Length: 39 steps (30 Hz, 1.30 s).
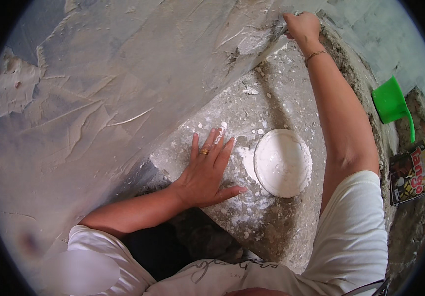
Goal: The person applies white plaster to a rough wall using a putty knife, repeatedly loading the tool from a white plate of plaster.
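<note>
My left hand (207, 175) rests with fingers spread on the speckled concrete ledge (252, 222), a ring on one finger and white smears on the fingertips. To its right lies a round shallow white dish (282, 163) with white paste in and around it. My right hand (301, 29) is stretched up to the top, its fingers closed at the edge of the grey plastered wall (123, 59); what they hold is mostly hidden and I cannot make it out.
At the right, a green plastic dipper (389, 101) with a long handle and a dark printed tin (409, 172) sit on rough concrete beside a pale greenish surface (385, 34). The plastered wall fills the left side and slants toward the upper middle.
</note>
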Each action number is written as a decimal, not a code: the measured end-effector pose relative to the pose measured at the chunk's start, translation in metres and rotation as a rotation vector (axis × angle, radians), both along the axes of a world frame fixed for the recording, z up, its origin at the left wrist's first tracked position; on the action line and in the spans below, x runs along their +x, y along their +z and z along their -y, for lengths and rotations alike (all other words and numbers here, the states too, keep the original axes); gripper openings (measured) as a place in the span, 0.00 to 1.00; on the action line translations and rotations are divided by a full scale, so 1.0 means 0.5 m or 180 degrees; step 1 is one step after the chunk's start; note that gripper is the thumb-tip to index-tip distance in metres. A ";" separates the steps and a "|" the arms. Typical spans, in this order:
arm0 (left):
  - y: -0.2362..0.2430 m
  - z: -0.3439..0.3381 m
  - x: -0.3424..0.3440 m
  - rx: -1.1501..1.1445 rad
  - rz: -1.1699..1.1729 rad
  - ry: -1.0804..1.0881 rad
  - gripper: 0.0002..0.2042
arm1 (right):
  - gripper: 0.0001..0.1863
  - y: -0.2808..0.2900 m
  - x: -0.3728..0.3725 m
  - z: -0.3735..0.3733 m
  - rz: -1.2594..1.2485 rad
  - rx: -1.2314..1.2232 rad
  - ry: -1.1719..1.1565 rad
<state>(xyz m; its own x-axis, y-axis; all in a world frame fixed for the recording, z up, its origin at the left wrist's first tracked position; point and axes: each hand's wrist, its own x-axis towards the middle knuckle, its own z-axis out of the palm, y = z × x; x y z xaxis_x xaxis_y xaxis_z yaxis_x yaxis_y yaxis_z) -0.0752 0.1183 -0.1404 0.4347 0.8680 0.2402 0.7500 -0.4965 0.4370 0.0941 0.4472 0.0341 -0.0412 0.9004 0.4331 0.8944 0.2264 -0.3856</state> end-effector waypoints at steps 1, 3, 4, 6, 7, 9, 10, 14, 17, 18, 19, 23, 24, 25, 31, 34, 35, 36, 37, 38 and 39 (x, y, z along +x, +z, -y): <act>0.001 0.000 -0.001 -0.0014 0.0001 -0.0016 0.51 | 0.19 0.006 0.000 0.005 -0.0001 0.0001 0.0005; 0.001 0.001 -0.001 -0.0006 -0.0004 0.0001 0.51 | 0.20 0.016 0.006 0.012 0.0142 0.0369 0.0188; 0.001 0.001 -0.001 0.0000 -0.0008 0.0017 0.51 | 0.20 0.020 0.012 0.015 0.0142 0.0369 0.0186; 0.000 0.001 -0.001 0.0002 -0.0007 0.0014 0.51 | 0.20 0.030 0.030 0.017 -0.0903 0.0326 0.0040; 0.000 0.001 0.000 0.0004 -0.0005 0.0013 0.51 | 0.19 0.037 0.042 0.017 -0.0812 0.0213 0.0061; 0.000 0.001 0.002 0.0020 -0.0009 0.0007 0.51 | 0.18 0.032 0.076 0.004 -0.1014 0.0153 0.0031; 0.000 0.001 0.001 0.0028 -0.0019 0.0014 0.51 | 0.18 0.021 0.085 -0.006 -0.1224 0.0081 0.0013; 0.000 0.001 0.001 0.0001 -0.0016 0.0007 0.51 | 0.17 -0.047 0.095 -0.043 -0.1940 -0.0028 -0.0173; 0.001 0.001 0.000 0.0015 -0.0039 0.0033 0.51 | 0.20 -0.070 0.075 -0.050 -0.0878 0.0047 -0.0432; 0.003 0.001 -0.001 -0.0001 -0.0032 0.0033 0.51 | 0.23 -0.069 0.057 -0.047 -0.0564 0.0175 -0.0584; 0.005 0.001 -0.002 -0.0017 -0.0024 0.0033 0.51 | 0.20 -0.061 0.041 -0.046 -0.0824 0.0123 -0.0376; 0.010 0.000 0.002 -0.0152 -0.0058 -0.0031 0.51 | 0.18 -0.035 0.016 -0.053 -0.0949 0.0387 0.0049; 0.009 0.000 0.002 -0.0146 -0.0039 -0.0022 0.51 | 0.18 -0.025 0.008 -0.041 -0.1574 0.0465 0.0129; 0.010 0.000 0.003 -0.0140 -0.0019 -0.0019 0.50 | 0.16 -0.031 0.018 -0.055 -0.2403 0.0659 0.0553; 0.007 0.004 -0.004 -0.0095 -0.0111 0.0048 0.50 | 0.14 0.011 0.051 0.014 -0.2264 0.0754 0.0104; 0.010 0.002 0.002 -0.0039 -0.0095 0.0000 0.50 | 0.16 -0.032 0.098 -0.028 -0.1838 0.0573 -0.0191; 0.010 0.000 0.003 -0.0030 -0.0099 -0.0010 0.50 | 0.16 -0.061 0.102 -0.039 -0.1325 0.0686 -0.0440; 0.010 -0.001 0.003 -0.0043 -0.0081 -0.0027 0.50 | 0.16 -0.083 0.104 -0.046 -0.0811 0.0792 -0.0683; 0.009 0.000 0.002 -0.0070 -0.0065 -0.0021 0.50 | 0.16 -0.105 0.090 -0.043 -0.0820 0.0784 -0.0666; 0.009 0.001 0.000 -0.0075 -0.0072 -0.0003 0.50 | 0.16 -0.130 0.074 -0.040 -0.0669 0.0893 -0.0553; 0.008 0.002 0.000 -0.0055 -0.0057 0.0013 0.50 | 0.16 -0.145 0.055 -0.035 -0.0516 0.1002 -0.0447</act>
